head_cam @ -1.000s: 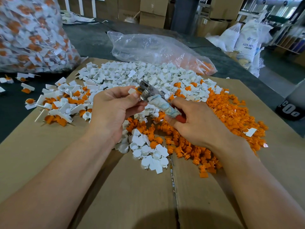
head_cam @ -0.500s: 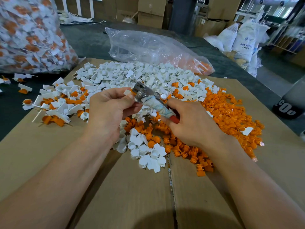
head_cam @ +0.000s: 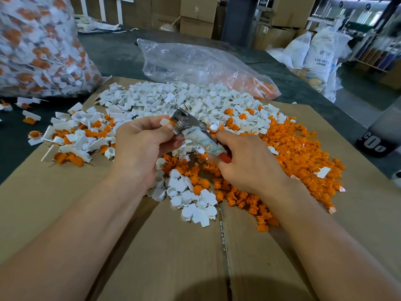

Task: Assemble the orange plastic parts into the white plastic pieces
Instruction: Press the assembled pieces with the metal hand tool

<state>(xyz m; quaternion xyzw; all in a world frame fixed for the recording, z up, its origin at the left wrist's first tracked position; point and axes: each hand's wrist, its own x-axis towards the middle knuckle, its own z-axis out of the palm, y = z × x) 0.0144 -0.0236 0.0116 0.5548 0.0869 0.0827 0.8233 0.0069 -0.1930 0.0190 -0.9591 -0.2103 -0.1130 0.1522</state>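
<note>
seems far from done, with left hand (head_cam: 141,144) pinching a white piece (head_cam: 164,122), right hand (head_cam: 245,164) gripping the tool (head_cam: 195,135), loose heaps (head_cam: 299,153) unassembled around it.

Warehouse interior, brown cardboard boxes (head_cam: 196,20) stacked along the back, dark pillar (head_cam: 238,18), white ABS resin sacks (head_cam: 321,59) at right, dark grey tabletop (head_cam: 117,55), bright light upper right.

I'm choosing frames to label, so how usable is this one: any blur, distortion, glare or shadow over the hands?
Head view: sharp mid-frame, where the left hand pinches a white piece and the right hand grips the tool; wide-angle bending towards the edges; the full bag top left looks soft; glare on the clear bag; a dark shadow on the cardboard at the bottom.
</note>
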